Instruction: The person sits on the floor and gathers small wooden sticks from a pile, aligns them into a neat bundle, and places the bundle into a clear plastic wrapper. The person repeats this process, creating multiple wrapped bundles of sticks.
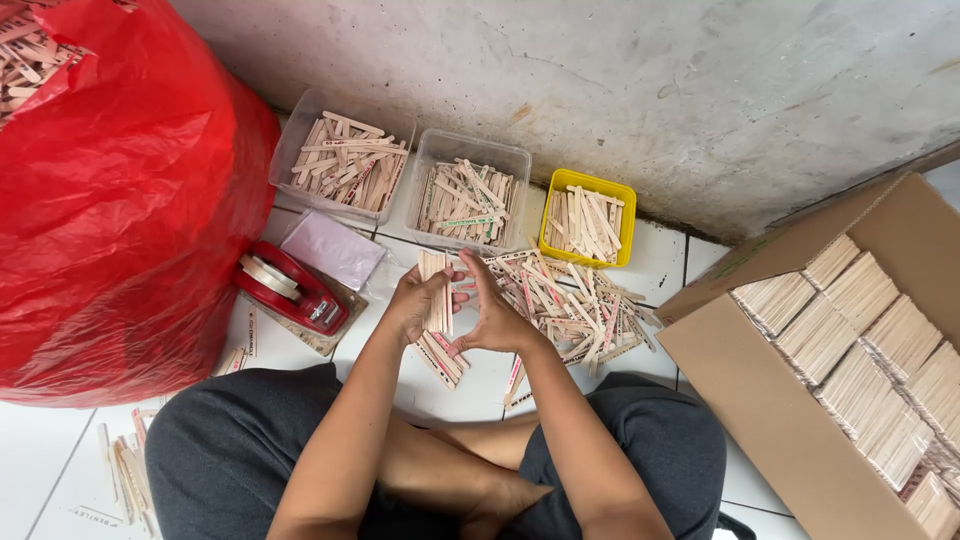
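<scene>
Hands: left hand [418,300] grips an upright stack of wooden sticks [435,290], right hand [492,312] flat against its edge, squaring them above the loose pile [570,305].

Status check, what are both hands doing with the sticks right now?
Left hand gripping an upright stack of wooden sticks. Right hand steadying its side. Loose stick pile just behind; nothing in the way.

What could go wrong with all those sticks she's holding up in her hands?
The bundle of sticks stands upright in the left hand, steadied only by the right hand, so some could slip and scatter. They might fall into the loose pile on the floor tiles and mix in. An elbow could also nudge the cardboard box nearby.
</scene>
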